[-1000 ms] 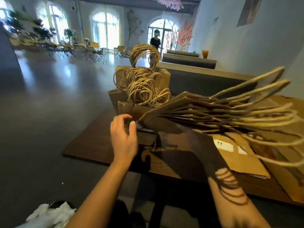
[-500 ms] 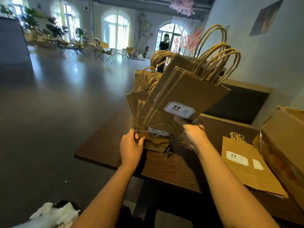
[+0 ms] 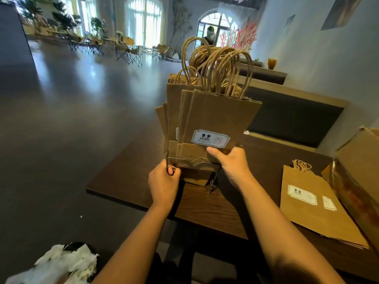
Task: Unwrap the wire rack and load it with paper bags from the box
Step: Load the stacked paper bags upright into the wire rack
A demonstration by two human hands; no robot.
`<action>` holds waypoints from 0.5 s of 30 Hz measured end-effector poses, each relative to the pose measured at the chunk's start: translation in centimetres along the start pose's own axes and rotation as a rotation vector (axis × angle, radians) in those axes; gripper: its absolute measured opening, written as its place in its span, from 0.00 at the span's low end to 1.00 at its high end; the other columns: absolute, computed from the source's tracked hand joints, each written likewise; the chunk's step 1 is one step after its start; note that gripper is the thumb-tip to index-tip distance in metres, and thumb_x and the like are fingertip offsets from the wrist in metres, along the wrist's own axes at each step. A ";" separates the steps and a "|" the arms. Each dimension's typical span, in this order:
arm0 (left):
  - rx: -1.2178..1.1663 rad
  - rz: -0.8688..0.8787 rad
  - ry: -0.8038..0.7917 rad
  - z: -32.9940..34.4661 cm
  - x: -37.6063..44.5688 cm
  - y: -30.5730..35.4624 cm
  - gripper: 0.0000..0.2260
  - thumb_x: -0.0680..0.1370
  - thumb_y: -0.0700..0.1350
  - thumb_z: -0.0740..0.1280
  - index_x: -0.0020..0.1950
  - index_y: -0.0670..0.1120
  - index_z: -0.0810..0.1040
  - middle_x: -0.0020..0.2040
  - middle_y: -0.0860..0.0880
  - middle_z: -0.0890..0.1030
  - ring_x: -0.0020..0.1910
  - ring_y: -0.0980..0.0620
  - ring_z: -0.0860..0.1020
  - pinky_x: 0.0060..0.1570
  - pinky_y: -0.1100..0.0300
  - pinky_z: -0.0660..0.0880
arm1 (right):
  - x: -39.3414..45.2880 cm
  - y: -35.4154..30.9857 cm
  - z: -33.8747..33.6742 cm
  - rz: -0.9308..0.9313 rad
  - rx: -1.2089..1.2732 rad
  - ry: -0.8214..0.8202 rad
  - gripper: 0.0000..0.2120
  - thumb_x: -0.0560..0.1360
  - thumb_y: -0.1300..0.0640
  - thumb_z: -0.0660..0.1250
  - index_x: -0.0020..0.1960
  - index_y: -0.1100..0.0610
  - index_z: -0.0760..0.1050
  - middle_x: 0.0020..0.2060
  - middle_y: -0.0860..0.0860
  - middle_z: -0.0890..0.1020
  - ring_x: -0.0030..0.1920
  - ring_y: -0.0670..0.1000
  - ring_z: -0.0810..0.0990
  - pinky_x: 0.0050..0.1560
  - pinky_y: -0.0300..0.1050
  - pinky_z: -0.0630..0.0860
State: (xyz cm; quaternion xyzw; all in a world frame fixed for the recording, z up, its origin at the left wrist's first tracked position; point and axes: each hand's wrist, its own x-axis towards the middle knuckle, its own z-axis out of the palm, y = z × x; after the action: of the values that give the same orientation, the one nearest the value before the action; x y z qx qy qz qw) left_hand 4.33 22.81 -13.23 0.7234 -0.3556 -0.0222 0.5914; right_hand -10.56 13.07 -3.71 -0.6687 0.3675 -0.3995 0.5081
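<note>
Sunlight is pouring through arched windows across a big, glossy dark floor, and up close a dark brown wooden table (image 3: 205,206) is carrying all the action. Standing near its left end is the thin black wire rack (image 3: 212,182), already crammed with brown kraft paper bags (image 3: 217,119) standing upright, their twisted paper handles (image 3: 223,66) looping up in a thick cluster. How many bags in there? At least four front edges are showing, fanned one behind another, but the exact count is lost in the pack. One white price label (image 3: 210,138) reading 9.9 is facing us on the front bag.

Both hands are working at the rack. Left hand (image 3: 164,184) is curling its fingers round the rack's front left corner wire, holding it firm. Right hand (image 3: 235,162) is pinching the bottom of the front bunch of bags, thumb lying across the near face just under the label, fingers wrapped behind.

Over to the right, a small flat stack of brown paper bags (image 3: 315,210) is lying on the table; its top bag is showing two white labels. Just beyond it, at the right edge, one large brown cardboard box (image 3: 356,167) is sitting with glossy tape on its side. Down at bottom left, crumpled white wrapping paper (image 3: 61,265) is lying on the floor. Far back, one person (image 3: 209,35) is standing by an arched doorway.
</note>
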 end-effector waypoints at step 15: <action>0.099 0.110 -0.083 -1.7 0.0 -1.9 0.14 0.76 0.47 0.72 0.54 0.55 0.69 0.48 0.56 0.78 0.50 0.54 0.78 0.49 0.53 0.79 | -0.6 4.1 0.6 0.197 0.184 -0.010 0.12 0.74 0.57 0.76 0.57 0.56 0.81 0.53 0.56 0.86 0.55 0.56 0.86 0.63 0.59 0.79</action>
State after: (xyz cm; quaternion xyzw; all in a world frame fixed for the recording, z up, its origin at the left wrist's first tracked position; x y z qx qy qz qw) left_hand 5.99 24.39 -14.34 0.7296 -0.4195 -0.0020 0.5401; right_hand -10.61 13.00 -7.87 -0.5819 0.3905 -0.3765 0.6059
